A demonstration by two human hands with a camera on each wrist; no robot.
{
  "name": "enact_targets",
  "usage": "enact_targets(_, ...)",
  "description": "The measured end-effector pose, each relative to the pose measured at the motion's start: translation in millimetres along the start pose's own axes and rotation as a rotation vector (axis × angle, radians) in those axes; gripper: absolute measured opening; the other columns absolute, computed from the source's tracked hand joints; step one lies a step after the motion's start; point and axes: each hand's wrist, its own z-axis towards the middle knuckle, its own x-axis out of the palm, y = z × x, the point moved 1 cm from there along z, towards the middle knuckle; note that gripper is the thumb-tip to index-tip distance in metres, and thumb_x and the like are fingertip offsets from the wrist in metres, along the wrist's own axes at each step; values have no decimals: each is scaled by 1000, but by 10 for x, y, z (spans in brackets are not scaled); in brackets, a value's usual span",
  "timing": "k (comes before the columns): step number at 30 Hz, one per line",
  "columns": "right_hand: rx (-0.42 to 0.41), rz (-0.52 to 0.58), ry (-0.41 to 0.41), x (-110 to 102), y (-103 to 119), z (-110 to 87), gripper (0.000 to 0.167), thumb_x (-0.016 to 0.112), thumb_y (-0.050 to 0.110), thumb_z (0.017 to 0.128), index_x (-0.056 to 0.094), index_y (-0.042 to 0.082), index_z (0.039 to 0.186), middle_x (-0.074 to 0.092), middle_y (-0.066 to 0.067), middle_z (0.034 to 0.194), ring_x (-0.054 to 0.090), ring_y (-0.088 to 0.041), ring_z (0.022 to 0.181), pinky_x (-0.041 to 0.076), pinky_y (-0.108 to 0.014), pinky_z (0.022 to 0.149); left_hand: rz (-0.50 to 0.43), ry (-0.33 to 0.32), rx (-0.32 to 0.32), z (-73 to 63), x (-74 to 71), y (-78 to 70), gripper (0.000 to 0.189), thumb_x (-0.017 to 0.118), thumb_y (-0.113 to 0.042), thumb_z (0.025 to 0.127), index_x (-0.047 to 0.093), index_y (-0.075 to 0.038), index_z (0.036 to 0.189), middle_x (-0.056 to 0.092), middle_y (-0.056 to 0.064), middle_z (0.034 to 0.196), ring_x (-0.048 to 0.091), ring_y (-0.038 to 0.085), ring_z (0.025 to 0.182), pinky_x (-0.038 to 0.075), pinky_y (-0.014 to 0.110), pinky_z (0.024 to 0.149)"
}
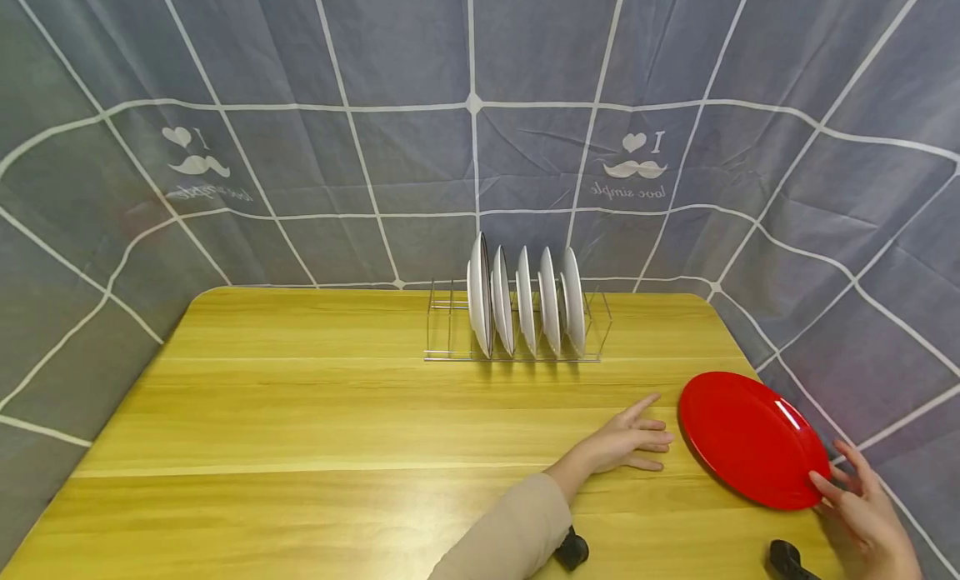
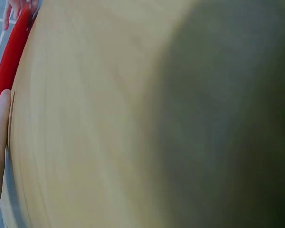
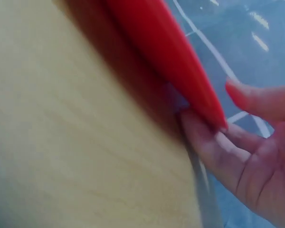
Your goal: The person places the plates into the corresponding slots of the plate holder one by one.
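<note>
A glossy red oval plate (image 1: 752, 440) is at the right end of the wooden table. My right hand (image 1: 862, 513) is at its lower right edge. In the right wrist view, fingers (image 3: 211, 147) reach under the rim of the red plate (image 3: 180, 61), while the thumb stands apart above it. My left hand (image 1: 630, 438) spreads its fingers just left of the plate and holds nothing. The left wrist view shows one finger (image 2: 4, 107) overlapping the edge of the red plate (image 2: 12, 57).
A wire dish rack (image 1: 513, 361) near the table's back edge holds several white plates (image 1: 525, 301) on edge, with free slots at its left. Grey curtain (image 1: 420, 155) with white lines surrounds the table (image 1: 322, 422). Black objects (image 1: 573, 549) lie by the wrists.
</note>
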Motion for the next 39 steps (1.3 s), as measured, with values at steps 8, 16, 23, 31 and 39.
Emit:
enact_targets(8, 117, 7, 48, -34, -71, 11, 66, 53, -10, 86, 46, 50, 113, 49, 24, 84, 55, 2, 74, 54, -20, 62, -36, 39, -26, 21, 94, 55, 62, 54, -7, 91, 26, -24, 144, 44, 12, 130, 55, 31, 106, 50, 49, 84)
enact_targets(16, 135, -5, 88, 68, -68, 2, 58, 54, -7, 86, 57, 50, 98, 53, 22, 85, 58, -2, 74, 55, -22, 63, -66, 26, -50, 33, 124, 83, 62, 53, -4, 90, 28, -23, 143, 36, 17, 136, 56, 30, 104, 48, 50, 87)
enact_targets(23, 61, 28, 112, 182, -43, 20, 59, 54, -8, 86, 59, 48, 104, 54, 21, 88, 61, -4, 74, 55, -22, 62, -185, -68, 13, 12, 161, 82, 62, 57, 3, 86, 38, -24, 138, 36, 11, 127, 59, 23, 84, 47, 54, 85)
enact_targets(31, -126, 135, 217, 442, 224, 124, 58, 48, -13, 87, 54, 34, 120, 55, 14, 102, 62, -8, 79, 56, -23, 64, -283, -188, 225, -26, 227, -47, 68, 58, 10, 82, 42, -34, 132, 28, 7, 131, 59, 20, 85, 50, 51, 79)
enact_targets(39, -221, 182, 299, 720, 557, 214, 57, 42, -15, 89, 51, 27, 126, 54, 12, 112, 63, -10, 84, 56, -24, 66, -287, -228, 382, -145, 196, -230, 73, 57, 9, 84, 35, -35, 138, 47, 8, 130, 58, 23, 100, 51, 42, 83)
